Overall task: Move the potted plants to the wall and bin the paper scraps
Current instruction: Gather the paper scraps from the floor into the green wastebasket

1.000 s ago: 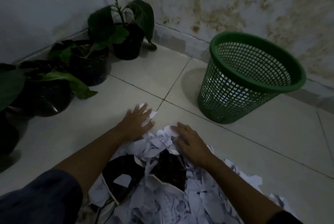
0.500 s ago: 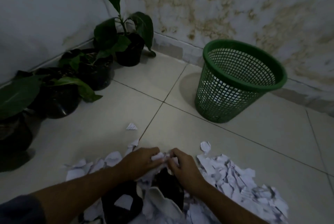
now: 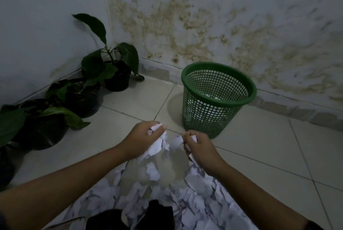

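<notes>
White paper scraps point(image 3: 194, 202) lie heaped on the tiled floor at the bottom. My left hand point(image 3: 143, 139) is shut on a bunch of scraps, lifted above the floor, with pieces hanging below it. My right hand point(image 3: 200, 146) is shut on another bunch just beside it. A green mesh bin point(image 3: 217, 100) stands a short way beyond my right hand, with some white paper at its bottom. Three potted plants in black pots line the left wall: one in the corner point(image 3: 117, 75), one in the middle point(image 3: 81, 98), one nearer point(image 3: 40, 129).
The stained wall point(image 3: 222, 25) meets the floor behind the bin. Dark objects point(image 3: 159, 213) lie among the scraps at the bottom edge. Another dark pot point(image 3: 5, 170) shows at the far left edge. Bare tiles point(image 3: 269, 146) stretch to the right.
Both hands pulled scraps together on the floor, closed on them and have lifted them up towards the bin. Some pieces are dropping from the handfuls.
</notes>
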A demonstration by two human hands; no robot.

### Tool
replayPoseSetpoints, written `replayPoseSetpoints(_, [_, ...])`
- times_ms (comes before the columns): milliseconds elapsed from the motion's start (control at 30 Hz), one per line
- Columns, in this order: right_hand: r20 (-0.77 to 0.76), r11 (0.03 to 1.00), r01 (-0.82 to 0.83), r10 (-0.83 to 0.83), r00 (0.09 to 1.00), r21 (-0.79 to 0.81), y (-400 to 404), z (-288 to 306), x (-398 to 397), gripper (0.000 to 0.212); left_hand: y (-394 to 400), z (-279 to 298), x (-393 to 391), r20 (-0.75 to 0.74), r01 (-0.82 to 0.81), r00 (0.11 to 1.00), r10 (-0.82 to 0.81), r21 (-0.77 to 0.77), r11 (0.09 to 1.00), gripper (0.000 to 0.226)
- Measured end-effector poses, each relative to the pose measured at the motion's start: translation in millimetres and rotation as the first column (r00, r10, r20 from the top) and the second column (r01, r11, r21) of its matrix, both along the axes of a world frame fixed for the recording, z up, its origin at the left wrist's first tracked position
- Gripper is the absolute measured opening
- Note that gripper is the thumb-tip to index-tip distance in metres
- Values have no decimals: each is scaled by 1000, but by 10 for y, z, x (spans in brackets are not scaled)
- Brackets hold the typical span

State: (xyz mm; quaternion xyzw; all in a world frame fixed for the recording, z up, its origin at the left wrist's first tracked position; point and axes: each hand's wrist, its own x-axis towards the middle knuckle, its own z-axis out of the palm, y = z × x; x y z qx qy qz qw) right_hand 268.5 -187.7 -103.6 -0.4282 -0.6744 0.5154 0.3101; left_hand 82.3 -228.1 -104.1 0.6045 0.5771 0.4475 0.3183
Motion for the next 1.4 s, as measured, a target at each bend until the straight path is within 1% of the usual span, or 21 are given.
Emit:
replayPoseSetpoints(67, [-55,998,55,-56,997,-10,101,193,30,42,144,224,132,25,-42,999,41,44,998,29])
replayPoseSetpoints(167, [-101,986,154,-147,984,59,276,523,114,37,352,542,348,71,-93,994,86,101,991,33])
replayPoseSetpoints(267, [-200,959,277,-261,944,57,483,841,221,32,622,816,593,148,-184,975,166,122,975,32])
replayPoseSetpoints(333, [-217,924,380,-363,906,43,684,972,266,34,846,958,748,199,-262,952,231,146,954,28])
replayPoseSetpoints(400, [-237,870,491,-468,851,46,906,1057,292,32,1084,1073,895,298,-348,907,298,130,928,24])
replayPoseSetpoints(500, [-279,773,634,-601,748,33,1204,1151,328,27,1422,1157,1071,435,-469,812,390,87,879,24])
replayPoseSetpoints(600, [-323,705,709,-664,674,30,1411,1234,332,24,1717,1118,1151,493,-569,733,468,70,819,24])
replayPoseSetpoints(667, [-344,684,727,-672,656,48,1541,1220,304,25,1850,1044,1167,460,-612,718,523,59,788,26])
replayPoseSetpoints(700, [-338,692,719,-664,667,58,1602,1192,290,27,1896,1000,1174,410,-615,735,540,67,786,28])
replayPoseSetpoints(767, [-289,747,661,-618,731,72,1671,1132,280,28,1953,907,1184,241,-564,812,531,91,821,39])
replayPoseSetpoints(833, [-193,794,604,-582,790,73,1683,1093,295,25,1935,877,1182,80,-479,878,473,104,872,49])
replayPoseSetpoints(867, [-144,805,587,-573,807,86,1670,1084,307,26,1917,879,1168,38,-444,896,443,115,889,50])
replayPoseSetpoints(967, [-67,805,575,-572,818,147,1666,1036,363,37,1820,890,1065,14,-414,908,418,169,894,48])
replayPoseSetpoints(1033, [-9,759,611,-625,781,225,1661,1016,430,35,1747,837,961,-37,-422,898,438,205,883,38])
replayPoseSetpoints(1067, [27,709,651,-682,731,273,1662,1001,479,34,1728,778,898,-86,-428,887,454,218,877,32])
replayPoseSetpoints(1133, [112,611,709,-779,617,352,1679,959,585,29,1658,659,783,-176,-413,881,440,168,895,24])
replayPoseSetpoints(1167, [157,611,715,-787,597,339,1679,935,632,25,1607,610,741,-182,-391,896,405,110,914,26])
replayPoseSetpoints(1200, [184,641,711,-766,616,288,1666,907,659,22,1554,565,705,-158,-371,913,377,67,926,29])
replayPoseSetpoints(1233, [185,684,694,-729,659,224,1651,876,676,21,1493,537,684,-119,-358,925,361,46,932,31])
replayPoseSetpoints(1300, [150,751,644,-660,736,145,1586,839,661,21,1359,529,670,-48,-363,929,366,60,930,30])
replayPoseSetpoints(1400, [130,783,601,-620,774,158,1454,808,578,26,1174,549,653,-22,-414,909,416,73,907,29])
